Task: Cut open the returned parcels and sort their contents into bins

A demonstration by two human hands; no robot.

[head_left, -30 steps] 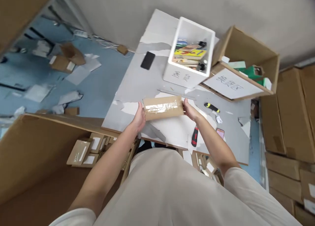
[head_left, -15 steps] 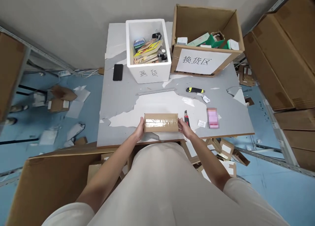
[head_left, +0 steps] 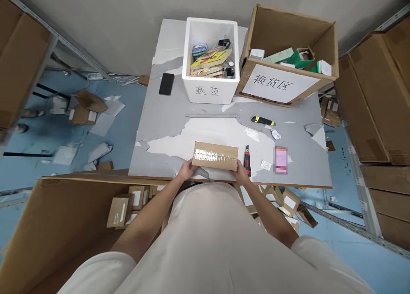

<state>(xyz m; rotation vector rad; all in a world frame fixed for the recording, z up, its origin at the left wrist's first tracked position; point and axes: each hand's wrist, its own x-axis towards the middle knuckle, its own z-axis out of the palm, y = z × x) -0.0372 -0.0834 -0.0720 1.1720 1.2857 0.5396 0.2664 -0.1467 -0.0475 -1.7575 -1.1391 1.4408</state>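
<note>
Between my two hands is a small brown cardboard box (head_left: 215, 156) with shiny clear tape across its top. My left hand (head_left: 187, 170) is closed on its left end, and my right hand (head_left: 241, 173) grips the right end. The box is near the front edge of the table (head_left: 153, 123); whether it rests there or is slightly lifted, I cannot tell. Just right of my right hand lies a red and black box cutter (head_left: 247, 161). Farther right are a small white printed slip (head_left: 265, 164) and a pink blurred packet (head_left: 281, 160).
A white foam box (head_left: 209, 91) of mixed goods and a labelled carton (head_left: 246, 78) stand at the back. A phone (head_left: 166, 84) and a yellow-black cutter (head_left: 263, 120) lie on the table. Below left is a large open carton (head_left: 28, 225) with small boxes inside.
The view has turned and shifted, so the table's contents appear tilted. Both hands still hold the small box, which now sits slightly angled, its right end nearer me.
</note>
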